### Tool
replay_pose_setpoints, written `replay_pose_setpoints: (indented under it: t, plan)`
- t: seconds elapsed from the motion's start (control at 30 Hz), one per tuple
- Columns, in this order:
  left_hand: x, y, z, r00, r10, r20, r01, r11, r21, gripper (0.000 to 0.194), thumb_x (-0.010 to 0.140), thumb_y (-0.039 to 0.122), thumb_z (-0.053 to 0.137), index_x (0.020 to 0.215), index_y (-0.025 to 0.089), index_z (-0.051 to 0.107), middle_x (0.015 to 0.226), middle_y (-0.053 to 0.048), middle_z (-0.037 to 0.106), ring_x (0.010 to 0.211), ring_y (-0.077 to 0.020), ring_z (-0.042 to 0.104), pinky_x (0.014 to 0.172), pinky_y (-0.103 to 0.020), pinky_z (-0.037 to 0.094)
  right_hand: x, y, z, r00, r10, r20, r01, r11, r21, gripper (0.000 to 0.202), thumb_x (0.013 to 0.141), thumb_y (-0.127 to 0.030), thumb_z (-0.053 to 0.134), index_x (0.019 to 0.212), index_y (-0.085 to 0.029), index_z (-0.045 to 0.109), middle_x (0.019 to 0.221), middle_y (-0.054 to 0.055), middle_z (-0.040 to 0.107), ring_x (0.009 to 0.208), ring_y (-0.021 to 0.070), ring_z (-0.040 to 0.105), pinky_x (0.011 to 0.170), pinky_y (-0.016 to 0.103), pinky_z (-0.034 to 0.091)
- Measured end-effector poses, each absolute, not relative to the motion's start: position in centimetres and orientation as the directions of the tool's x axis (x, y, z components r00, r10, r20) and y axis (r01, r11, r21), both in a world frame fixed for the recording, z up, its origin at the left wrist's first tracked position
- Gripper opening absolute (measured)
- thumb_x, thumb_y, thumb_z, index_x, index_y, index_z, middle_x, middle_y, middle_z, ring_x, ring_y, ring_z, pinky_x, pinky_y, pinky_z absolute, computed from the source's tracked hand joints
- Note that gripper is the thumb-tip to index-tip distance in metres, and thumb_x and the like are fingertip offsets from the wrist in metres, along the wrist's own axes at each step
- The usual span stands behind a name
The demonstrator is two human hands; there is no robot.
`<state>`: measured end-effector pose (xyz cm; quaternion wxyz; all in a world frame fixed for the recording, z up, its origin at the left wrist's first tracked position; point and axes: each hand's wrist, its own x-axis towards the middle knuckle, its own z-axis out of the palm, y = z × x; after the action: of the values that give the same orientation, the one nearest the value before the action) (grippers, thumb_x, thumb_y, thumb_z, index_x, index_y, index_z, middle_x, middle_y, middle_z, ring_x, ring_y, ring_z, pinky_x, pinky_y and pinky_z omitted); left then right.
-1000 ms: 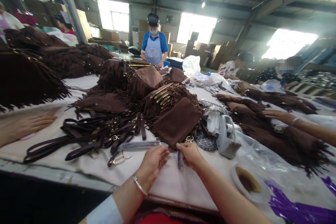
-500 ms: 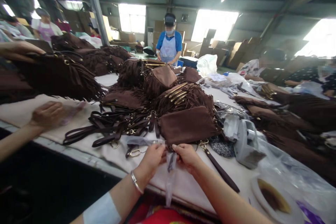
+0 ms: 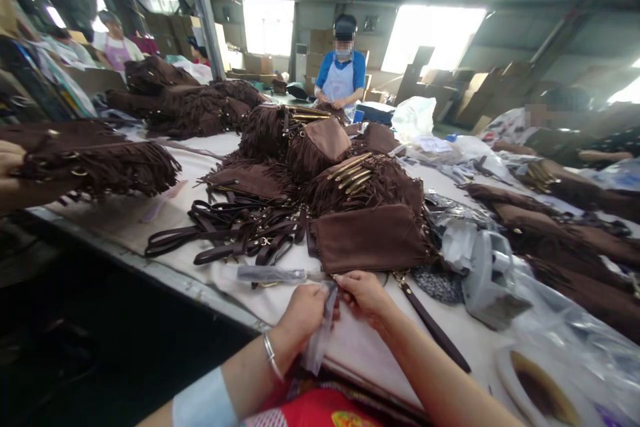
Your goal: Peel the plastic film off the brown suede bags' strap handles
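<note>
A brown fringed pouch (image 3: 373, 240) lies flat in front of me, its plain side up. My left hand (image 3: 306, 313), with a bangle on the wrist, is closed on a strip of clear plastic wrap (image 3: 320, 340) that hangs down toward the table edge. Close beside it, my right hand (image 3: 364, 297) pinches something small at the pouch's near left corner; the fingers hide it. A dark wrist strap (image 3: 433, 327) with a gold clasp trails from the pouch's near right corner. Another wrapped strip (image 3: 270, 273) rests left of my hands.
Loose dark straps (image 3: 225, 233) with gold clasps lie to the left, and fringed pouches (image 3: 320, 140) are piled behind. At right stand a tape dispenser (image 3: 493, 280) and a tape roll (image 3: 540, 387). A co-worker's hand (image 3: 10, 170) holds a fringed bag (image 3: 105, 163) at far left.
My left hand has drawn the clear plastic down and slightly away from the pouch corner. The co-worker's fringed bag has been lowered at the left. My view has shifted slightly left.
</note>
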<state>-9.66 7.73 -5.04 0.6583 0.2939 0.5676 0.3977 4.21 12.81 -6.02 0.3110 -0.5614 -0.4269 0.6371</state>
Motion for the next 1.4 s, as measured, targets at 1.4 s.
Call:
replay_pose_setpoints:
  t: [1.4]
  plan:
    - [-9.4, 10.0, -4.6, 0.006, 0.896, -0.445, -0.14, 0.441, 0.886, 0.037, 0.081, 0.05, 0.056, 0.071, 0.015, 0.063, 0.068, -0.006, 0.067, 0.067, -0.019, 0.062, 0.062, -0.029, 0.048, 3.8, 9.3, -6.1, -0.166, 0.834, -0.526, -0.198, -0.551, -0.811, 0.042, 0.054, -0.053, 0.077, 0.065, -0.018, 0.058, 0.046, -0.004, 0.053, 0.04, 0.0107, 0.043, 0.044, 0.025, 0.033]
